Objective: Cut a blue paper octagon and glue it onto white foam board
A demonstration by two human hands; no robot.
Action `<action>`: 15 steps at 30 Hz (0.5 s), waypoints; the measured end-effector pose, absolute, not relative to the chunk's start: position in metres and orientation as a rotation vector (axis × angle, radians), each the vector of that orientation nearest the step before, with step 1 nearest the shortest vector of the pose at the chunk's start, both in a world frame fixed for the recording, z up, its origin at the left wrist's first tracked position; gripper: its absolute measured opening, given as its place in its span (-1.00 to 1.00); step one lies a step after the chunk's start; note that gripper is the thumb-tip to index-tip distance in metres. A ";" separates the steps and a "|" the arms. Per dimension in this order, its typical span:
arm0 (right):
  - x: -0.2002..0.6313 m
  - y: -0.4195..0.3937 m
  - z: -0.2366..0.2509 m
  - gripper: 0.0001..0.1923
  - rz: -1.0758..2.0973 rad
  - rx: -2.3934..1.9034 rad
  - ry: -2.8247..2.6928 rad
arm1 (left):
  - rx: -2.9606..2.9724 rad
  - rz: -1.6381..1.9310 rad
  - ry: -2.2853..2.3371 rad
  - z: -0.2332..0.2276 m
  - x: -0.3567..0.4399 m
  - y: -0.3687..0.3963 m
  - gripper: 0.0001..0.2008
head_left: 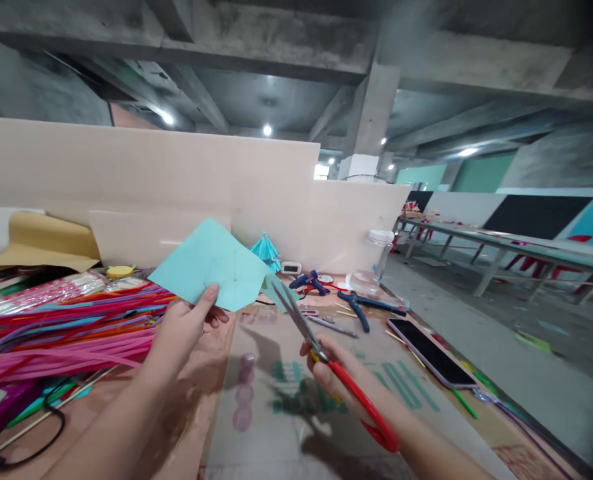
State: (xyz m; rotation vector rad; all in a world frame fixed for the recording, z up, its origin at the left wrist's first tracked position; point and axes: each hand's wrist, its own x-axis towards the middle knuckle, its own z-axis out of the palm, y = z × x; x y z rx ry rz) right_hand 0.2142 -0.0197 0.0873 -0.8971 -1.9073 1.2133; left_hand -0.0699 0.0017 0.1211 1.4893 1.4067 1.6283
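A light turquoise sheet of paper [211, 263] is held up above the cardboard-covered table [276, 427], pinched at its lower edge between thumb and fingers of the left hand [186, 327]. The right hand [326, 370] grips red-handled scissors [326, 353], blades parted at the sheet's right corner. Beyond lie a black smartphone [431, 353], pink plastic straws [66, 333] and a clear jar [376, 263].

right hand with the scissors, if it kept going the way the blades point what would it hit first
The right hand aims the red-handled scissors up and left at the light blue paper held by the left hand. The paper's right edge comes first; the tips look already there.
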 end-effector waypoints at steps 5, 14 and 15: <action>0.211 -0.018 0.084 -0.36 1.147 -0.971 -1.969 | 1.459 1.638 1.347 0.115 -0.059 0.001 -0.49; 0.213 -0.015 0.078 -0.44 1.219 -0.943 -1.869 | 1.417 1.667 1.347 0.119 -0.053 -0.006 -0.55; 0.213 -0.015 0.079 -0.43 1.214 -0.948 -1.873 | 1.406 1.677 1.352 0.121 -0.054 -0.007 -0.55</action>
